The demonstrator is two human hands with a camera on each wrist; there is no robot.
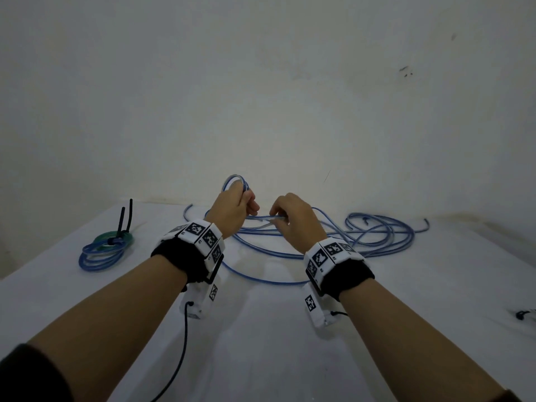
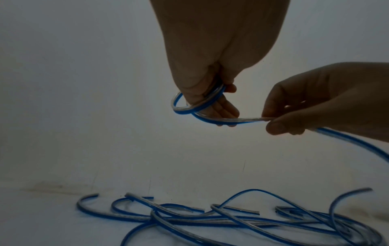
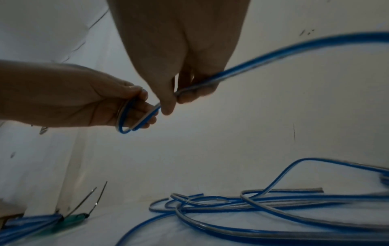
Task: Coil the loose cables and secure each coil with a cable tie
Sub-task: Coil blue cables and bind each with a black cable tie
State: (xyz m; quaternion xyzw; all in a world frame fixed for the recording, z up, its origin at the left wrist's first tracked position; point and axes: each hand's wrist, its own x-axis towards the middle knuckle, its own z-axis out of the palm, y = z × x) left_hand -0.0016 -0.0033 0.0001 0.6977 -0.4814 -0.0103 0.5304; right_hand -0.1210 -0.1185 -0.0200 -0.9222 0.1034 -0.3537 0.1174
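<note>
Nearest: bare white table (image 1: 261, 343), both forearms raised above it.

Right hand (image 1: 295, 224) closed in a pinch, thumb and fingertips (image 2: 277, 127) clamped on the blue-and-clear cable (image 2: 242, 120). Judged purpose: feeding and steering the running length toward the other hand. Behind the pinch, cable trailing down in a long slack curve to the table.

Left hand (image 1: 232, 211) closed round a small loop (image 1: 235, 182), fingers (image 2: 223, 108) threaded through it, thumb pressing the turns together. Judged purpose: anchoring the start of a coil so that fresh turns stack on it. Few turns taken, so coiling judged at an early stage.

Orientation: loop standing roughly upright above the left hand. Short span between the hands running nearly level, left to right, taut enough to look straight.

Farther back: loose cables (image 1: 377, 236) sprawled in overlapping bends on the table, long axis across it, several cut ends visible. Far left: finished coil (image 1: 101, 253) lying flat, bound with black ties (image 1: 123, 220), tails pointing up.

Beyond: plain wall.
</note>
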